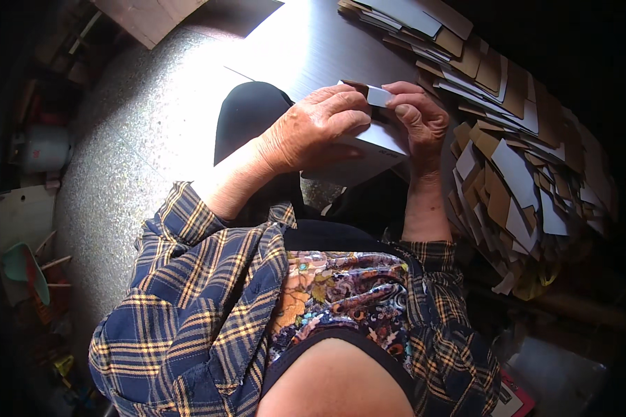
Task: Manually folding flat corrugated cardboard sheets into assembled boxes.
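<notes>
White box (368, 165), a little above and right of the frame's centre, held between both hands above the lap. Dark opening along its top; a small white flap (378, 96) stands there.

Left hand (318, 124) bent over the box's left part, grasping it, fingers curled at the opening. Right hand (421, 124) closed on the right end, thumb and fingers pinching at the flap's right end. Exact fingertip contact inside the opening hidden.

Grey worktop (327, 52) behind the box, top centre, strong glare on its left part. Flat cardboard pieces (518, 170), white and brown, in uneven overlapping piles from top centre down the right side; box near them, apart.

Speckled floor (111, 146) at left. Green dustpan-like item (25, 271) at far left. Plaid shirt (195, 306) on the person, lower half of frame.
</notes>
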`<control>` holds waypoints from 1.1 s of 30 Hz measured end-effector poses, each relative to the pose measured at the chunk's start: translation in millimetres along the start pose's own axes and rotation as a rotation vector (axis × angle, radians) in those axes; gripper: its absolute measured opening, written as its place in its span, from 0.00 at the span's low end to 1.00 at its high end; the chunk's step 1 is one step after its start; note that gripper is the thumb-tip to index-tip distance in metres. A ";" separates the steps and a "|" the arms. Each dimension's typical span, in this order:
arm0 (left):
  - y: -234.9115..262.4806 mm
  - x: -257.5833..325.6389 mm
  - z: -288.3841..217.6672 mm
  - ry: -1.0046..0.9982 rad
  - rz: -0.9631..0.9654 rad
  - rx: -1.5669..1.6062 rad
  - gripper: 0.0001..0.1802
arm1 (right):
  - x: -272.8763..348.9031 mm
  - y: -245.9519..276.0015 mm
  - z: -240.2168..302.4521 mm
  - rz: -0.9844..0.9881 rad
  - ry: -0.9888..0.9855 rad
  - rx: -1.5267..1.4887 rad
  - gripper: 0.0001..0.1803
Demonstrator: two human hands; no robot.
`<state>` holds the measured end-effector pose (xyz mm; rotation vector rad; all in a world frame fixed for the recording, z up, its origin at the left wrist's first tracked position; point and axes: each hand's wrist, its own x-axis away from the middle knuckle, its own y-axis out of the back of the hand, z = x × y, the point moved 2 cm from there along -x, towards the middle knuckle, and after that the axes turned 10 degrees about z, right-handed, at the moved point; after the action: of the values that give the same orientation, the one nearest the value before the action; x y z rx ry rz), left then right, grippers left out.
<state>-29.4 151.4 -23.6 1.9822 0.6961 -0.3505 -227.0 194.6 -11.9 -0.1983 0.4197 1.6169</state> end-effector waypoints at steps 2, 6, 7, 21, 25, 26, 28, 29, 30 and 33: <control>0.0 0.1 0.2 0.010 -0.008 -0.005 0.27 | 1.2 -0.4 3.4 0.025 -0.057 0.069 0.07; 0.9 0.3 0.1 0.046 -0.007 -0.036 0.27 | -2.7 -0.5 19.1 0.037 -0.046 0.350 0.03; 0.6 -0.8 -0.2 0.042 -0.006 -0.033 0.27 | -3.6 -1.7 23.3 0.049 -0.055 0.459 0.02; -3.6 1.4 -3.4 0.048 -0.067 -0.069 0.26 | -24.0 -14.7 47.7 0.324 -0.224 0.796 0.01; -2.9 2.1 -4.0 0.048 -0.087 -0.062 0.26 | -31.6 -14.8 52.5 0.404 -0.238 0.890 0.01; -3.5 2.4 -3.9 0.040 -0.079 -0.060 0.26 | -31.9 -14.0 52.7 0.444 -0.266 0.857 0.03; -4.7 3.0 -3.1 0.035 -0.069 -0.059 0.26 | -36.0 -12.0 48.3 0.466 -0.304 0.892 0.04; -5.2 3.0 -3.5 0.028 -0.068 -0.064 0.26 | -37.5 -11.1 46.5 0.486 -0.342 0.927 0.06; -5.6 2.8 -3.9 0.021 -0.066 -0.068 0.26 | -39.6 -10.7 46.4 0.484 -0.345 0.926 0.06; -4.7 -0.9 -4.0 -0.016 -0.040 -0.058 0.26 | -41.1 -13.4 44.3 0.554 -0.302 1.050 0.09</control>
<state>-33.2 156.3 -24.5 1.9112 0.7286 -0.3651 -204.5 174.2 42.0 1.0153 1.0821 1.6986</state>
